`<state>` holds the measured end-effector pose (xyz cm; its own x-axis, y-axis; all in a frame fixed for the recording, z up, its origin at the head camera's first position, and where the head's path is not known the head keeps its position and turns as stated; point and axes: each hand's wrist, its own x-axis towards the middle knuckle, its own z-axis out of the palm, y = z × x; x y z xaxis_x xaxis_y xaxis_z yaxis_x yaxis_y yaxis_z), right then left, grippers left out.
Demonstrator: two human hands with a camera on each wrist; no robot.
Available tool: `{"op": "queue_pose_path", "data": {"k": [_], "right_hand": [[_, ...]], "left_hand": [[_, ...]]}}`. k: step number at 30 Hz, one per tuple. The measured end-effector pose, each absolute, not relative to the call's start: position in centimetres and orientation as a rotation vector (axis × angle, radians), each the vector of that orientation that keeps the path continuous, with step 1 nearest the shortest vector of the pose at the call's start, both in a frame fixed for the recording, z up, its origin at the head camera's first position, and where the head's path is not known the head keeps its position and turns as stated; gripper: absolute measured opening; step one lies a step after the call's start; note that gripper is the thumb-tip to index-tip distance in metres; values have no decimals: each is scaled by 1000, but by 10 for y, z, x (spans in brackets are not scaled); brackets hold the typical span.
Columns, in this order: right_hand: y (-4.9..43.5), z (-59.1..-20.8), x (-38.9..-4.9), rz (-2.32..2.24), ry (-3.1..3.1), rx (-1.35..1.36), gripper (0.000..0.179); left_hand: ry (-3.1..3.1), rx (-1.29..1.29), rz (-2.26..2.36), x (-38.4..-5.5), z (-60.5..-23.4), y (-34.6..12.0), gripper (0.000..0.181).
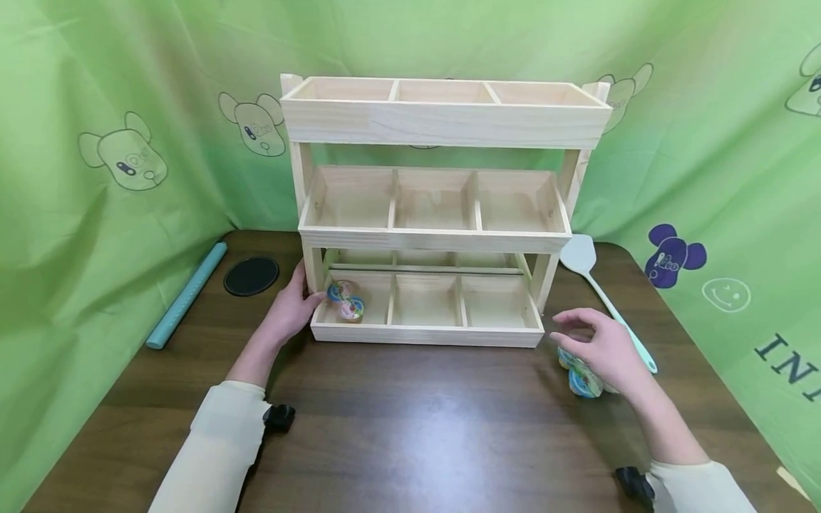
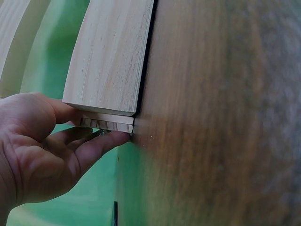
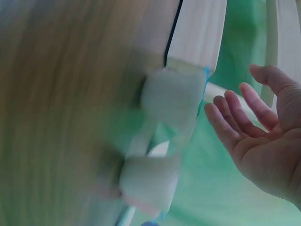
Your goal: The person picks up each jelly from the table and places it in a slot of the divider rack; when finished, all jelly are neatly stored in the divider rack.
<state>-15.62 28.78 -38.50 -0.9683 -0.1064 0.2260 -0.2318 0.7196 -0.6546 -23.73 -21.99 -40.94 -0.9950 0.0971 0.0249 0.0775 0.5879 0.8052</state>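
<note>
A three-tier wooden shelf (image 1: 445, 127) with divided trays stands at the back of the table. My left hand (image 1: 291, 306) grips its lower left side; in the left wrist view the fingertips hold the end of a wooden upright (image 2: 110, 123) beside the bottom tray (image 2: 106, 61). Two small cups with colourful printed lids (image 1: 350, 308) sit in that tray's left compartment. Past the shelf's right end, my right hand (image 1: 606, 349) hovers over similar lidded cups (image 1: 584, 383), fingers loosely bent and holding nothing. Two pale cups (image 3: 150, 181) show blurred beside it in the right wrist view.
A light-blue spatula (image 1: 606, 303) lies right of the shelf. On the left are a black round disc (image 1: 251, 276) and a blue tube (image 1: 187, 296). Green printed cloth (image 1: 186, 64) hangs around the back and sides of the brown table (image 1: 410, 427).
</note>
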Motion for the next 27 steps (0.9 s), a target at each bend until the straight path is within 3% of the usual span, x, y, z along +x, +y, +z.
{"op": "queue_pose_path", "data": {"k": [27], "right_hand": [[313,-391,-158,818,-3042,291,44]], "left_hand": [[2799,146,1385,-239,-410,-220,80]]}}
